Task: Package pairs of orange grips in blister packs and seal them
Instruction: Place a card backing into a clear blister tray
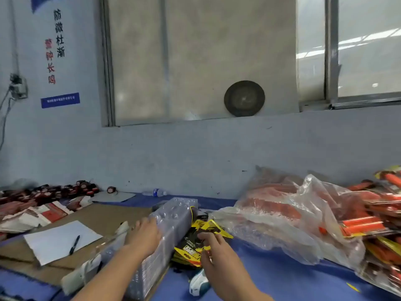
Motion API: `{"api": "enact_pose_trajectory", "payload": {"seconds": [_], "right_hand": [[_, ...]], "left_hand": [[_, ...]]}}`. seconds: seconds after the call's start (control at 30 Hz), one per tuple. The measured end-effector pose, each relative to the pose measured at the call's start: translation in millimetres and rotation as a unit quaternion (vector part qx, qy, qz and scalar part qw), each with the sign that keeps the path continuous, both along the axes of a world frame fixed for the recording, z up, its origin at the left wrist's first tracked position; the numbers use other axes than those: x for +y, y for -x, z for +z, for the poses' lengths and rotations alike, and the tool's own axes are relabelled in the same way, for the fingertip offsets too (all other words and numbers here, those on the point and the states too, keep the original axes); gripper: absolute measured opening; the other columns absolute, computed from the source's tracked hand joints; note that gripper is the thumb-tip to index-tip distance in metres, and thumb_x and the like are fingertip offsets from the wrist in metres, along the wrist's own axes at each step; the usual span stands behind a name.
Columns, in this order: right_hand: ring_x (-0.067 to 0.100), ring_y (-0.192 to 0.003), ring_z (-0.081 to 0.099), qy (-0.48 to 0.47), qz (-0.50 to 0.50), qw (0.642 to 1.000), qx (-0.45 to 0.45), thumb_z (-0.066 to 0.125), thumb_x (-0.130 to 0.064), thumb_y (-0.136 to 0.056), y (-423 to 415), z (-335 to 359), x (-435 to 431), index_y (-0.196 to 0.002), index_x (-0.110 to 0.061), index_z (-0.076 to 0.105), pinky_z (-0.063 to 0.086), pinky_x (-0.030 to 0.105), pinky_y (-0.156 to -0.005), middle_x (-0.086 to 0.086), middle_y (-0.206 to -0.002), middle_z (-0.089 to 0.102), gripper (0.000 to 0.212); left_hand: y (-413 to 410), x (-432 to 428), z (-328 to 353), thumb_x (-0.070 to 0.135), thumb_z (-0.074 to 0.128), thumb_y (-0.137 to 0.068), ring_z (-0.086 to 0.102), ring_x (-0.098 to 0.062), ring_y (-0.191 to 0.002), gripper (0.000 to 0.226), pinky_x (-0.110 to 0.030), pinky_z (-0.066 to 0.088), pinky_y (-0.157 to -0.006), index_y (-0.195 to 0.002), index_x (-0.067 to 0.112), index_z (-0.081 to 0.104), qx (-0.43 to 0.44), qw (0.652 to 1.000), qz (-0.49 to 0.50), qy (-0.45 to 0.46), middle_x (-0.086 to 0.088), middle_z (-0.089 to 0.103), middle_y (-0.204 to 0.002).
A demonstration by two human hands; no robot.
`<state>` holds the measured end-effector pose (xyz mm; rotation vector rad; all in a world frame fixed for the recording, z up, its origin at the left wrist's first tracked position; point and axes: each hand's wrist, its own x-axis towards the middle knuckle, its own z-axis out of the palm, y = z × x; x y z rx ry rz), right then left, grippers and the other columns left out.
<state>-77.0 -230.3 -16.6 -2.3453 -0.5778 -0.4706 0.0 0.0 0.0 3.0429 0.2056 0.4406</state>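
stack of clear blister packs (171, 227) at centre of bench, lying lengthwise, far end away from camera, near end off the bottom edge. left hand (145, 235) laid on the stack's left side and top, fingers fairly straight and spread against the plastic, nothing pinched. just right of the stack, touching it: loose heap of yellow-and-black backing cards (191, 246). right hand (211, 248) over that heap, fingers bent down onto the top card, thumb toward the near edge; blurred, so cannot tell whether a card is actually gripped or only touched.

right of the cards: large clear plastic bag (280, 211) holding orange grips, heaped and crumpled. beyond it, at far right: pile of finished packs (368, 222), orange grips visible on yellow cards.

near the right wrist: small white-and-blue tool (198, 283) on the blue table cover (282, 281); type not readable.

left of the stack: brown cardboard sheet (102, 216) with white paper (60, 237) and a dark pen (74, 244) on the paper. far left: heap of red-and-white packaged items (43, 200). by the back wall: water bottle (156, 192) on its side. on the window sill: dark round disc (244, 98) leaning on the pane.
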Motion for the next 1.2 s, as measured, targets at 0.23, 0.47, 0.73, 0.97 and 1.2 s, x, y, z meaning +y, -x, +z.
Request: {"api": "enact_pose_trajectory", "payload": {"seconds": [0.23,0.47,0.73,0.97,1.2], "right_hand": [[0.022,-0.118,0.049,0.021,0.028,0.999,-0.015,0.036,-0.025,-0.099,-99,25,38,-0.140,-0.027,0.038,0.043,0.035,-0.094,-0.001,-0.136,0.042,0.041],[0.020,-0.103,0.053,0.001,0.004,1.000,0.011,0.039,-0.033,-0.099,-137,23,31,-0.135,-0.031,0.042,0.043,0.033,-0.084,0.000,-0.130,0.043,0.036],[0.027,-0.114,0.053,0.010,0.002,0.997,0.075,0.041,-0.024,-0.097,-123,17,48,-0.137,-0.023,0.045,0.041,0.034,-0.091,0.007,-0.133,0.047,0.041],[0.018,-0.062,0.056,-0.342,0.063,0.842,0.412,0.049,-0.026,-0.100,-110,-12,116,-0.109,-0.004,0.055,0.049,0.026,-0.056,0.008,-0.087,0.060,0.025],[0.019,-0.067,0.064,-0.450,0.106,0.743,0.484,0.055,-0.025,-0.099,-104,-29,147,-0.112,-0.004,0.063,0.056,0.028,-0.057,0.006,-0.088,0.064,0.025]], "left_hand": [[-50,40,-39,0.044,0.032,-0.102,0.033,-0.024,-0.137,0.042,-0.039,0.034,-0.108,-0.139,0.024,0.037,0.093,0.996,-0.011,0.002,-0.002,0.042,-0.148],[-48,47,-46,0.038,0.045,-0.099,0.056,-0.026,-0.117,0.047,-0.040,0.047,-0.095,-0.144,0.026,0.035,-0.010,0.995,-0.041,0.088,-0.006,0.062,-0.127],[-46,49,-11,0.035,0.055,-0.097,0.059,-0.027,-0.114,0.040,-0.039,0.048,-0.095,-0.133,0.018,0.052,-0.047,0.977,-0.050,0.201,-0.009,0.062,-0.129],[-43,45,3,0.035,0.056,-0.098,0.061,-0.021,-0.106,0.023,-0.041,0.049,-0.096,-0.116,0.022,0.062,-0.026,0.972,-0.062,0.223,-0.005,0.065,-0.122],[-41,51,-2,0.039,0.055,-0.098,0.061,-0.022,-0.105,0.012,-0.040,0.050,-0.094,-0.106,0.031,0.059,-0.026,0.973,-0.071,0.220,-0.005,0.065,-0.122]]}}
